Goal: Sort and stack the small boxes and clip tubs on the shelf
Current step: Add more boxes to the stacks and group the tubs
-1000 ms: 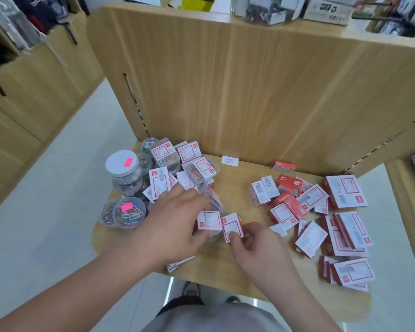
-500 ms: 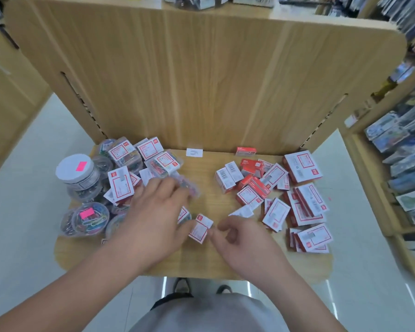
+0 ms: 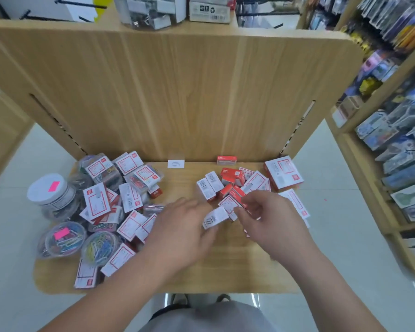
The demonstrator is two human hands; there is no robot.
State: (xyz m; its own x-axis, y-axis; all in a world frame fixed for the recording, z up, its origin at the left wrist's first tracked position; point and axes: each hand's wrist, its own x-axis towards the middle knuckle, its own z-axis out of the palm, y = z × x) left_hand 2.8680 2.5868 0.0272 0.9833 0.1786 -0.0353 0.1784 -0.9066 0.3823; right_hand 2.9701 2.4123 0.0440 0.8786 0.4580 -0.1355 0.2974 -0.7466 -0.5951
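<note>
Small boxes (image 3: pixel 233 185): loose heap on the right of the shelf (image 3: pixel 225 264), and a second heap on the left mixed in with the clip tubs (image 3: pixel 64 238). No stacks visible, so I'd say sorting has barely started and nearly all of it is left. Left hand (image 3: pixel 185 226) pinches a white barcoded box (image 3: pixel 215 218) mid-shelf. Right hand (image 3: pixel 268 216) has its fingers curled at the right heap's edge; can't tell if it's gripping one.

One left hand (image 3: pixel 181 227), one right hand (image 3: pixel 270 222), one white-lidded jar (image 3: pixel 50 191), two round clip tubs (image 3: pixel 62 238) (image 3: pixel 100 246), and small boxes (image 3: pixel 284 172) too jumbled to count.
</note>
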